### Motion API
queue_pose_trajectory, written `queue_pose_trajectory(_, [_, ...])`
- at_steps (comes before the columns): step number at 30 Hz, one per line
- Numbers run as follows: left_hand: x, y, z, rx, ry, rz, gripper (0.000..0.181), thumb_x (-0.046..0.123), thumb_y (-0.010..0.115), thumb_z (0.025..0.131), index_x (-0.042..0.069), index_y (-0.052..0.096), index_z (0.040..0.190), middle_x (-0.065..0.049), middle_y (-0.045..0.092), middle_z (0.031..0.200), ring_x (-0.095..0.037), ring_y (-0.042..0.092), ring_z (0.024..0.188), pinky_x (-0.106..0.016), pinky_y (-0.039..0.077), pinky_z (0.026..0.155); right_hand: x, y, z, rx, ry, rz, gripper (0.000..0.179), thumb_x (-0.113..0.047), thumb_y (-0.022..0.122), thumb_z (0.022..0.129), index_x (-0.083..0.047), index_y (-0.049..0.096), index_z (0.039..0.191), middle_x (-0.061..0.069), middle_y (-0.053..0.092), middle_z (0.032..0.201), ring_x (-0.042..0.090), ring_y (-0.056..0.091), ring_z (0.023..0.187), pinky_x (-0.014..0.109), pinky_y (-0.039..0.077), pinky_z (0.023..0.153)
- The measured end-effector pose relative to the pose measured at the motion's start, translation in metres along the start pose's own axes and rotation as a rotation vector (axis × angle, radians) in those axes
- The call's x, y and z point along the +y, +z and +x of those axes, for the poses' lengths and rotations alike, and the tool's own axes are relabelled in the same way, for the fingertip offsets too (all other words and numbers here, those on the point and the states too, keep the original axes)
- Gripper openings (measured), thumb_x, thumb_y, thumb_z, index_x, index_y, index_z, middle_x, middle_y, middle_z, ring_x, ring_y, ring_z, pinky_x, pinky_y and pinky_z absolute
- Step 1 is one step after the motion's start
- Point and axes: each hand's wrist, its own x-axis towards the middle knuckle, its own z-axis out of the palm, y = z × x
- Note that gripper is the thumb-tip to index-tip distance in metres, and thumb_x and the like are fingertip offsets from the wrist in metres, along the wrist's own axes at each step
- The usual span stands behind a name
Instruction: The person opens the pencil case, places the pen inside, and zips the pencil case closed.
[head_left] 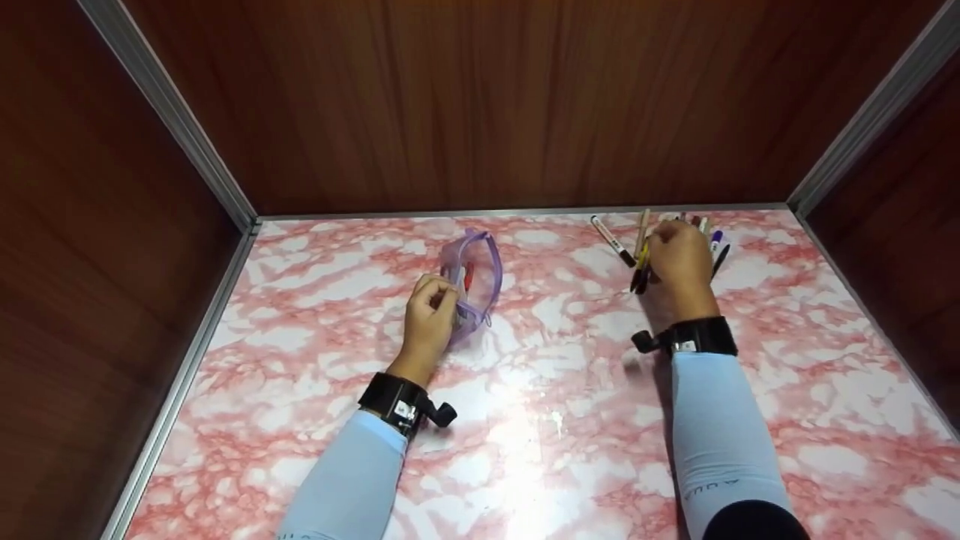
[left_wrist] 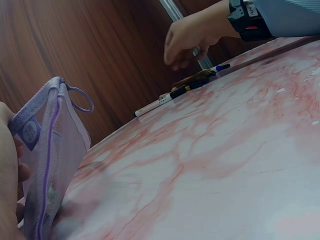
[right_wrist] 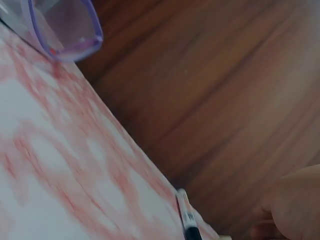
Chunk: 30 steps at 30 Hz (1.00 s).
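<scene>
One pouch [head_left: 487, 279] is pinched by the left grip [head_left: 430, 316]; pens [head_left: 612, 241], maybe being picked by the right grip [head_left: 682, 261] (hold unclear), should be lifted gently.

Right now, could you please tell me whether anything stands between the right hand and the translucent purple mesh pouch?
Only low things: a slim white marker with a black end and yellow and black pens lie on the pink marbled tabletop beside the right hand. Beyond them, nothing visible stands before the pouch.
</scene>
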Motion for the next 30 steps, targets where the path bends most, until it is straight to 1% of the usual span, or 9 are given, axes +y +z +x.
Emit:
queue_pose_trajectory(4, [0.001, -0.001, 0.000, 0.000, 0.006, 0.012, 0.015, -0.001, 0.067, 0.104, -0.002, 0.074, 0.091, -0.010, 0.067, 0.106, -0.011, 0.060, 0.093, -0.019, 0.051, 0.083, 0.017, -0.011, 0.002, 0.036, 0.123, -0.082, 0.038, -0.025, 0.059, 0.109, -0.002, 0.081, 0.130, 0.027, 0.078, 0.134, 0.053, 0.072, 0.124, 0.070, 0.056, 0.104])
queue_pose_trajectory(6, [0.001, 0.000, 0.001, -0.001, 0.011, 0.010, 0.015, -0.002, 0.068, 0.103, -0.002, 0.074, 0.090, -0.011, 0.067, 0.105, -0.011, 0.059, 0.092, -0.019, 0.050, 0.082, 0.025, -0.016, 0.003, 0.044, 0.177, -0.104, 0.041, -0.025, 0.056, 0.108, -0.003, 0.079, 0.135, 0.028, 0.075, 0.140, 0.054, 0.069, 0.129, 0.073, 0.055, 0.106])
queue_pose_trajectory(8, [0.002, 0.000, 0.001, 0.002, 0.013, 0.004, 0.014, -0.002, 0.068, 0.103, -0.003, 0.074, 0.090, -0.012, 0.067, 0.105, -0.011, 0.059, 0.092, -0.019, 0.050, 0.082, 0.035, -0.020, 0.003, 0.053, 0.219, -0.122, 0.045, -0.023, 0.053, 0.106, -0.004, 0.079, 0.138, 0.029, 0.073, 0.144, 0.056, 0.066, 0.133, 0.075, 0.054, 0.108])
queue_pose_trajectory(11, [0.002, 0.000, 0.000, 0.012, 0.013, 0.006, 0.013, -0.003, 0.069, 0.102, -0.004, 0.075, 0.091, -0.014, 0.067, 0.105, -0.011, 0.059, 0.091, -0.018, 0.049, 0.082, 0.045, -0.024, 0.003, 0.046, 0.269, -0.133, 0.046, -0.025, 0.051, 0.109, -0.004, 0.076, 0.142, 0.031, 0.070, 0.148, 0.057, 0.063, 0.137, 0.074, 0.052, 0.112])
queue_pose_trajectory(14, [0.002, 0.001, 0.000, 0.021, 0.002, 0.006, 0.012, -0.003, 0.070, 0.102, -0.004, 0.075, 0.091, -0.014, 0.067, 0.106, -0.010, 0.059, 0.091, -0.018, 0.050, 0.082, 0.053, -0.027, 0.003, 0.034, 0.304, -0.141, 0.047, -0.029, 0.049, 0.115, -0.004, 0.073, 0.146, 0.033, 0.066, 0.151, 0.058, 0.062, 0.138, 0.074, 0.051, 0.113])
queue_pose_trajectory(17, [0.002, 0.001, 0.000, 0.018, -0.007, 0.016, 0.012, -0.002, 0.070, 0.102, -0.004, 0.076, 0.092, -0.013, 0.067, 0.106, -0.010, 0.058, 0.091, -0.018, 0.049, 0.083, 0.058, -0.030, 0.004, 0.021, 0.336, -0.134, 0.049, -0.030, 0.047, 0.116, -0.003, 0.069, 0.151, 0.034, 0.061, 0.154, 0.059, 0.059, 0.140, 0.074, 0.049, 0.115])
queue_pose_trajectory(21, [0.001, 0.000, 0.001, 0.005, -0.012, 0.015, 0.013, -0.002, 0.069, 0.103, -0.003, 0.076, 0.092, -0.011, 0.066, 0.104, -0.011, 0.059, 0.092, -0.019, 0.050, 0.082, 0.065, -0.033, 0.005, -0.006, 0.383, -0.140, 0.052, -0.028, 0.046, 0.114, -0.002, 0.064, 0.157, 0.034, 0.056, 0.158, 0.059, 0.055, 0.144, 0.075, 0.047, 0.117])
queue_pose_trajectory(25, [0.001, -0.001, 0.002, -0.004, -0.007, 0.010, 0.014, -0.002, 0.068, 0.104, -0.004, 0.076, 0.092, -0.011, 0.066, 0.103, -0.012, 0.059, 0.092, -0.019, 0.050, 0.082, 0.071, -0.034, 0.004, -0.052, 0.403, -0.182, 0.057, -0.025, 0.043, 0.112, 0.000, 0.056, 0.162, 0.037, 0.052, 0.160, 0.062, 0.050, 0.146, 0.077, 0.045, 0.118])
queue_pose_trajectory(30, [0.002, -0.001, 0.002, -0.010, -0.003, 0.033, 0.015, -0.001, 0.068, 0.103, -0.004, 0.076, 0.091, -0.013, 0.066, 0.104, -0.012, 0.059, 0.094, -0.019, 0.050, 0.084, 0.074, -0.034, 0.005, -0.100, 0.410, -0.217, 0.055, -0.022, 0.040, 0.111, -0.001, 0.060, 0.158, 0.039, 0.052, 0.158, 0.062, 0.050, 0.146, 0.078, 0.044, 0.118])
